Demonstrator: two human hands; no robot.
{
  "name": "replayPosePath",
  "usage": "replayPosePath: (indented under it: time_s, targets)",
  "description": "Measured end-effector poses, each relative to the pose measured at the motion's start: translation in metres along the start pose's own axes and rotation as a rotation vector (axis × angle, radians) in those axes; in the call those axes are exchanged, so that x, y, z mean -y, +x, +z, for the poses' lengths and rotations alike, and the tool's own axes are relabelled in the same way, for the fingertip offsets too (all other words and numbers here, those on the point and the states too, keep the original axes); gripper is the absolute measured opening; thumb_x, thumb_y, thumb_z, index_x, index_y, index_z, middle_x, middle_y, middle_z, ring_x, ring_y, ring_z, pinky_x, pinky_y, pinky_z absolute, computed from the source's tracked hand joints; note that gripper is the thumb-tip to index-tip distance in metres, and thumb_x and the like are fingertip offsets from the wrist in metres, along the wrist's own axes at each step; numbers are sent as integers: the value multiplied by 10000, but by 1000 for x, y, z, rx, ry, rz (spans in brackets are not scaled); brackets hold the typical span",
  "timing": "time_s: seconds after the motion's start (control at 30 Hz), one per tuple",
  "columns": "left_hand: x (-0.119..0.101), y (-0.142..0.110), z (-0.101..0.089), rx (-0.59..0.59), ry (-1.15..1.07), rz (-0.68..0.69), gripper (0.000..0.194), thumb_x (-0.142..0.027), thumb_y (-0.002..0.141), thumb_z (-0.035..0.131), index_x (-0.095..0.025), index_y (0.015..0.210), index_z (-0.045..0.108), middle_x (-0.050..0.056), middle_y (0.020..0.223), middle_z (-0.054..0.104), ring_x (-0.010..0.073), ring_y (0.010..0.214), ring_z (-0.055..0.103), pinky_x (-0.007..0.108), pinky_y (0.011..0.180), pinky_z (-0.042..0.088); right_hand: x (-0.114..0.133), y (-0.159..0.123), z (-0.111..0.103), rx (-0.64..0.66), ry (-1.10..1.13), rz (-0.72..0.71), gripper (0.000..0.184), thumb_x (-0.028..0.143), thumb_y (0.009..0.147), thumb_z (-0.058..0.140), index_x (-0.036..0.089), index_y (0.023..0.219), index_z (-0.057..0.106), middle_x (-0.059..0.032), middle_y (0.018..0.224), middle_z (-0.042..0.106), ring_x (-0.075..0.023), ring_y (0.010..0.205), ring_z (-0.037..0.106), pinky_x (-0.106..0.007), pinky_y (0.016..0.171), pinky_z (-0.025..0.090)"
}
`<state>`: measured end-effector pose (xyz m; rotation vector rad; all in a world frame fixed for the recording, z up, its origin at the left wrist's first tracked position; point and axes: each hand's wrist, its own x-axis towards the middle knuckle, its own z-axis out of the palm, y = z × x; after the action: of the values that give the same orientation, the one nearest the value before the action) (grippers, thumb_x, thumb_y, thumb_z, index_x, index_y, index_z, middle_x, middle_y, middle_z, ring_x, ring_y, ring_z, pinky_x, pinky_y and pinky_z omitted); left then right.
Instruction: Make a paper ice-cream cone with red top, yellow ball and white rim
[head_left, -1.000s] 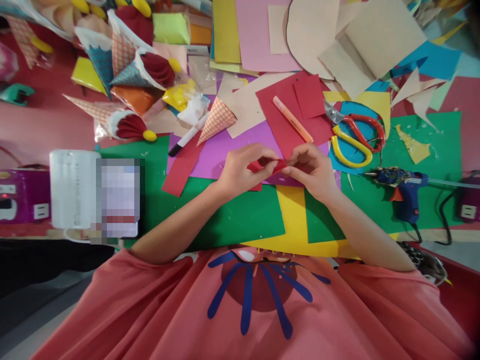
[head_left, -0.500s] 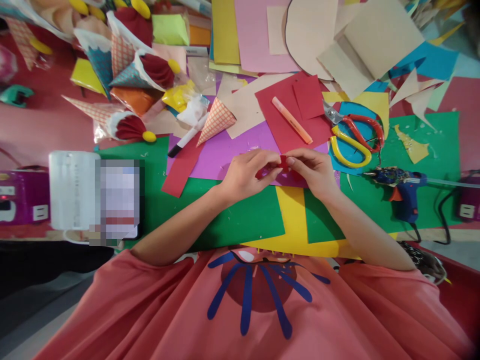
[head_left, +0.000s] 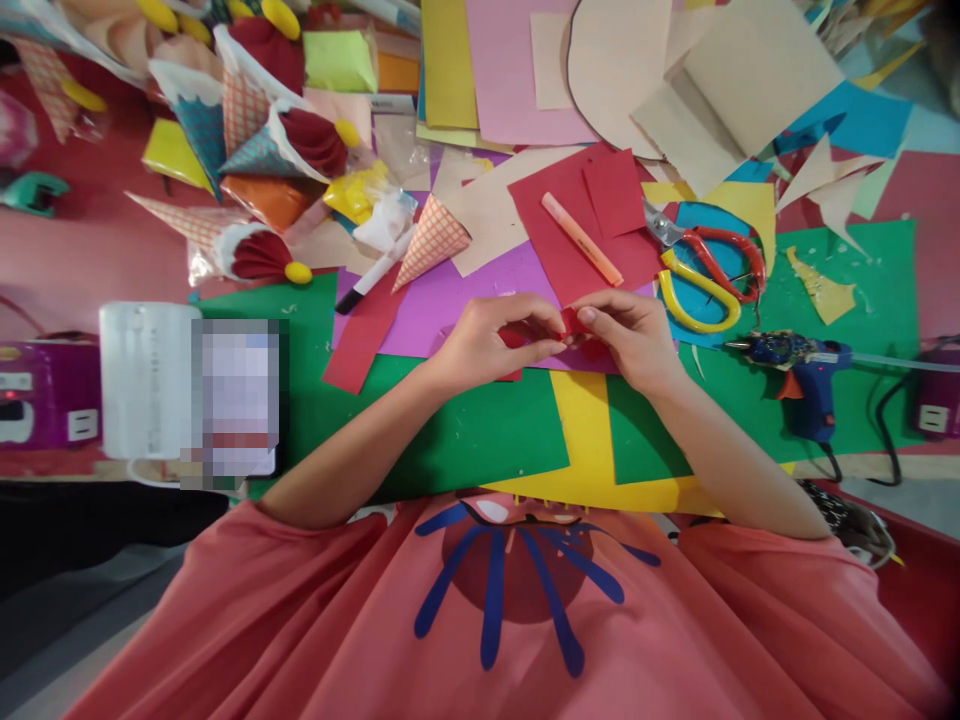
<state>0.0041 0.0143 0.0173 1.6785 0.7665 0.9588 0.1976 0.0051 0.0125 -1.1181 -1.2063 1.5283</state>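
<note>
Red table [head_left: 82, 240], crowded with craft stuff. Nearest: pink shirt [head_left: 360, 620] with blue strips, then yellow sheet [head_left: 589, 430] between two green sheets [head_left: 480, 435]. Small red piece [head_left: 573, 321] is between both hands, above purple sheet [head_left: 420, 325]. Right hand [head_left: 637, 345] grasps its right end, thumb on top, fingers bent behind. Left hand [head_left: 499, 345] has curled fingertips against its left end; can't tell if pinched tight, contact partly hidden.

Left side: phone [head_left: 274, 462], mostly pixelated, beside white box [head_left: 146, 380]; purple box [head_left: 52, 390] further left. Right side: blue glue gun [head_left: 816, 390] on green, nozzle pointing left. Just beyond it, yellow handle [head_left: 697, 298] and red-handled cutters [head_left: 724, 262] over blue sheet [head_left: 686, 218].

Past hands: red strip [head_left: 360, 350], black-capped marker [head_left: 371, 277] beside checked cone [head_left: 431, 240], orange highlighter [head_left: 582, 240] lying on red sheet [head_left: 540, 205]. Wrapped cone [head_left: 251, 250] with yellow ball at left, more cones [head_left: 199, 110] behind. Far middle and right: pink sheet [head_left: 510, 70], beige sheets [head_left: 761, 75], blue scraps [head_left: 874, 120]
</note>
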Motion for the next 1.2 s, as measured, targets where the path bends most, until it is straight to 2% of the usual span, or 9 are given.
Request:
replayPosePath:
  time_s: [0.17,0.33,0.63,0.83,1.03,1.2]
  targets:
    - [-2,0,-2,36,21,-5,162,-341,831,707,-179,824,699,51,814,756,129,739,711,221,701,569,-3,1,-1,-2,80,58,253,445,720,799,209,791,744,41,654,713,-75,550,664,-191,579,574]
    - [0,0,-3,5,47,-12,258,-427,839,688,-178,773,701,35,759,744,114,686,692,213,658,543,-3,0,-2,8,103,74,264,452,704,807,214,800,746,42,664,712,-77,557,665,-196,578,577]
    - [-1,1,-2,-52,15,-109,272,-437,816,710,-171,762,681,31,748,728,103,688,667,199,652,537,-3,0,-1,107,106,83,183,392,743,795,235,828,756,50,702,720,-51,615,654,-172,629,551]
    - [1,1,0,-69,-52,-184,296,-441,801,720,-161,755,636,19,720,692,95,669,644,197,619,523,1,-3,2,90,-53,-62,178,371,756,790,225,854,757,19,791,731,-83,660,663,-218,634,568]
    - [0,2,2,-90,-155,-220,311,-412,759,768,-155,739,595,-16,683,639,58,625,595,152,575,492,0,-6,2,51,-334,-312,98,294,817,743,231,891,754,5,842,752,-114,772,692,-239,709,552]
    - [1,3,4,-103,-255,-289,395,-503,707,789,-147,738,619,-19,666,649,60,596,621,154,558,501,1,-8,2,11,-486,-406,88,288,846,707,218,889,740,-5,854,760,-133,777,705,-261,720,560]
